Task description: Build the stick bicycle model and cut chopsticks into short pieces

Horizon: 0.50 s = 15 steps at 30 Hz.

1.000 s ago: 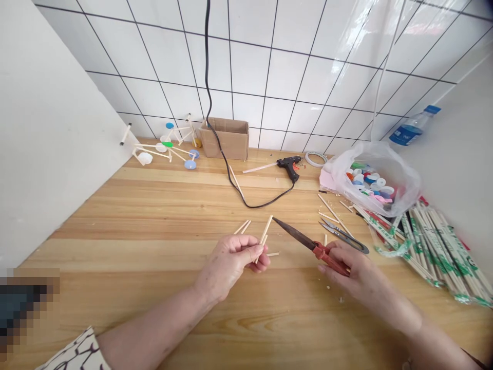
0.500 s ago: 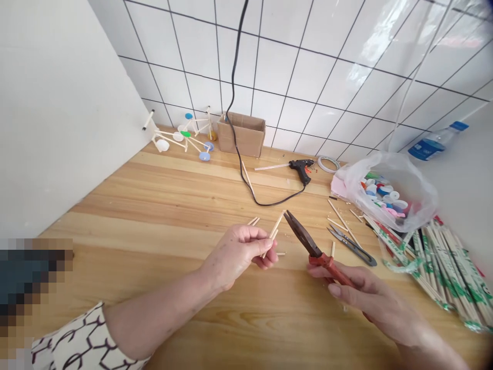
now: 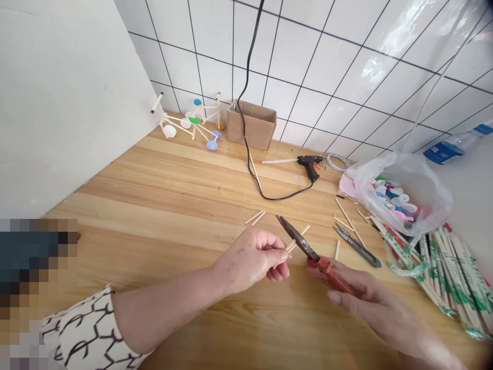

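Note:
Between the thumb and fingers of my left hand I pinch thin wooden sticks, which look like pieces of chopstick. My right hand is wrapped round the red handles of a pair of pliers. The dark jaws of the pliers lie across the sticks just past my left fingertips; whether they are clamped tight I cannot tell. Short cut sticks lie on the wooden table behind my left hand. Beside my right hand rest thread snips and another short stick.
A black glue gun with its cord, a tape roll and a cardboard box stand at the back. Small stick-and-cap models sit back left. On the right are a bag of bottle caps, wrapped chopsticks and a bottle.
The sticks in my left hand have tilted to the right and come between the plier jaws, which were apart from them before. The whole view has shifted slightly.

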### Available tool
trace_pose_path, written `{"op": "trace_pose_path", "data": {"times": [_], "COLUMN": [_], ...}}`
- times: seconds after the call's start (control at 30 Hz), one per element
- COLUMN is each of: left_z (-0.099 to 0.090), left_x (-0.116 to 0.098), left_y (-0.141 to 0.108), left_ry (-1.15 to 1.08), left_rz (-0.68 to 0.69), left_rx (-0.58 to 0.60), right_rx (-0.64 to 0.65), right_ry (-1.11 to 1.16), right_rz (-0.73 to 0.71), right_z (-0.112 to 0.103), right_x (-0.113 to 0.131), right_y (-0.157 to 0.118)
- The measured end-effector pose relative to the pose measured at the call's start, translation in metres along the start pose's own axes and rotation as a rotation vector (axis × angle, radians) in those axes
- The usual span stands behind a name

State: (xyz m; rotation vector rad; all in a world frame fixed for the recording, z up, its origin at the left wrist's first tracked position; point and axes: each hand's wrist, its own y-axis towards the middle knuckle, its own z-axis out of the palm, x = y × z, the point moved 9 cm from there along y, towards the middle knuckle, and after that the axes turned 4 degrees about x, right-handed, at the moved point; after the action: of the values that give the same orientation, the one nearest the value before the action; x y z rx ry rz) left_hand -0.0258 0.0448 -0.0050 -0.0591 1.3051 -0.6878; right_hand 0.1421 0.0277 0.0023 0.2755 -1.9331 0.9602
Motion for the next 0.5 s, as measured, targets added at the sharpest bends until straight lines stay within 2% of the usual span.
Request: {"op": "trace_pose_path", "data": {"times": [0.23,0.5], "left_z": [0.0060,0.0065], "left_x": [0.0003,-0.0061], "left_y": [-0.0014,-0.0061], "left_ry": [0.053,0.137], "left_rz": [-0.028,-0.072], "left_rx": [0.043,0.031], "right_rx": [0.027,0.010], "right_ry": [-0.008,-0.015], "right_rz": [0.032,0.037], "right_z": [0.0044,0.0034], "right_x": [0.0020,-0.0020], "right_y": [-0.0017,-0.0038]}}
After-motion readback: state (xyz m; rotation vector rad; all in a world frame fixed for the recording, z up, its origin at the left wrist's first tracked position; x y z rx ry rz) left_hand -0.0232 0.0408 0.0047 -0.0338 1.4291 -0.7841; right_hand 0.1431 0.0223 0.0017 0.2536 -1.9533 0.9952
